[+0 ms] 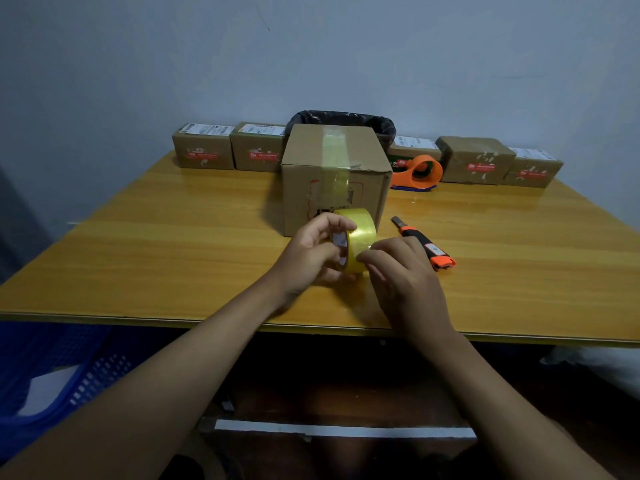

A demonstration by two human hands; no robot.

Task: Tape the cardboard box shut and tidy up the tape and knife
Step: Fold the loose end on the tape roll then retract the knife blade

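Near the front edge of the yellow wooden table (138,237), both hands are busy with a roll of yellowish clear packing tape (358,239). The left hand (311,247) grasps the roll, with fingers curled over its top and others seeming to go into the core, so the roll stands on edge and cannot turn freely. The right hand (401,271) has its fingertips pressed on the outer surface of the roll; I judge it is searching for the loose end of the tape or smoothing it down, but the end itself is too hard to see.

Just behind the roll stands the cardboard box (336,181), upright, with a strip of clear tape (334,150) already running over its top and down the front face. It looks closed, so the taping seems mostly done.

To the right of the hands, the orange and black utility knife (424,245) lies flat on the table, apart from the box. Further back sits an orange tape dispenser (419,173), and a row of small labelled parcels (204,150) lines the wall with a black-lined bin (346,121) behind the box. Nothing blocks the hands; only the knife lies close to the right wrist.
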